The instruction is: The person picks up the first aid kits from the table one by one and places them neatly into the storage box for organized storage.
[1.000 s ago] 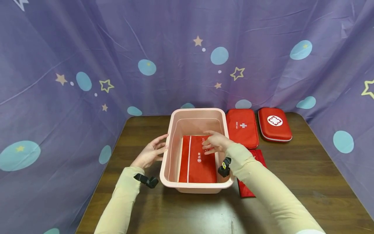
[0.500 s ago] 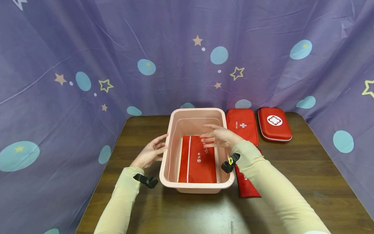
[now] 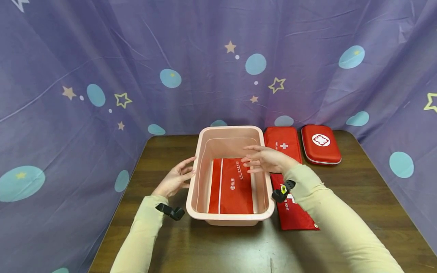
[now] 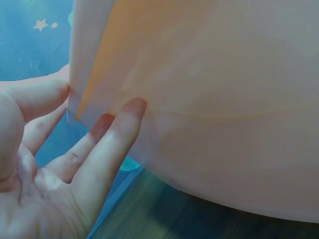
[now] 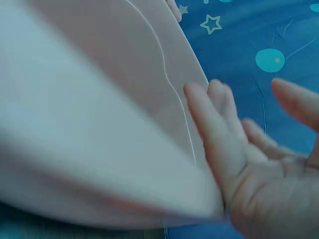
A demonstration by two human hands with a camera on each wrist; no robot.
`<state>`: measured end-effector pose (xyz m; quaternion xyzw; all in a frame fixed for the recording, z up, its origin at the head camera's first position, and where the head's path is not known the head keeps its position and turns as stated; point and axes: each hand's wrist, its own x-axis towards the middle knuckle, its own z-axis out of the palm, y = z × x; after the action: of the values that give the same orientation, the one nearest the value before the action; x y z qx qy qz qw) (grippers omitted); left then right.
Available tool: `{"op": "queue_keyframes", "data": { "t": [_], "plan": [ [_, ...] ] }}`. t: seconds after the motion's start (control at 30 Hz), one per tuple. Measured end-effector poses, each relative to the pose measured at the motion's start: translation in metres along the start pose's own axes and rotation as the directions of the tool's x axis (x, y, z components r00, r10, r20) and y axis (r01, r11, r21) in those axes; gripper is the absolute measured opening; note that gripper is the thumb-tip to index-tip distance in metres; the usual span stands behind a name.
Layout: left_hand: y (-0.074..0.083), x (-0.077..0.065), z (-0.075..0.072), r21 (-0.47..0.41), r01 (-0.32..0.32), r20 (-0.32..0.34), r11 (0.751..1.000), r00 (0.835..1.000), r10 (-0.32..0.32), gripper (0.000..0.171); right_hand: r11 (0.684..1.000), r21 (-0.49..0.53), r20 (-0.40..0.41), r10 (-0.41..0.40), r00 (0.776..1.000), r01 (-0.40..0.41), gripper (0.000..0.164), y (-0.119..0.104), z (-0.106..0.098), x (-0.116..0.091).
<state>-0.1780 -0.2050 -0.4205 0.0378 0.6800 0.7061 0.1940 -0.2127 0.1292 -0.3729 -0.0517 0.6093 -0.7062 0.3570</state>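
Observation:
A pink plastic bin (image 3: pixel 229 217) stands on the table with a flat red pouch (image 3: pixel 235 197) on its floor; the pouch has a white stripe and white print. My left hand (image 3: pixel 172 180) is at the bin's left side, fingers spread and slightly bent. In the left wrist view, fingertips (image 4: pixel 133 105) rest against the bin's outer wall. Over the bin's right rim hovers my right hand (image 3: pixel 269 159), its fingers loosely extended and holding nothing. Under the right forearm, a red pouch with a white cross and "KIT" lettering (image 3: pixel 295 218) is partly hidden.
Right of the bin lies a red first aid pouch (image 3: pixel 281 138), partly covered by the right hand. Beside it sits a rounded red case (image 3: pixel 321 149) with a white emblem. A purple curtain (image 3: pixel 211 64) hangs behind the wooden table (image 3: pixel 368 212).
My right hand has drawn back to the right, from above the pouch in the bin to over the right rim. More of the pouch under the forearm shows. The left hand stays put.

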Motion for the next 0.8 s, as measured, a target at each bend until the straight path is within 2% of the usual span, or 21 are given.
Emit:
{"op": "queue_keyframes", "data": {
  "t": [0.3, 0.53, 0.8],
  "plan": [
    [0.000, 0.000, 0.000, 0.010, -0.001, -0.001, 1.000, 1.000, 0.001, 0.062, 0.996, 0.027, 0.122, -0.091, 0.988, 0.089, 0.049, 0.009, -0.014, -0.011],
    [0.002, -0.001, 0.001, 0.005, 0.001, -0.001, 1.000, 1.000, -0.001, 0.062, 0.986, 0.083, 0.124, -0.157, 0.980, 0.147, 0.036, 0.017, -0.023, -0.017],
    [0.001, -0.002, 0.001, -0.009, 0.000, -0.003, 1.000, 1.000, 0.000, 0.063, 0.975, 0.125, 0.151, -0.199, 0.968, 0.181, 0.031, 0.026, -0.033, -0.023]
  ]
}}
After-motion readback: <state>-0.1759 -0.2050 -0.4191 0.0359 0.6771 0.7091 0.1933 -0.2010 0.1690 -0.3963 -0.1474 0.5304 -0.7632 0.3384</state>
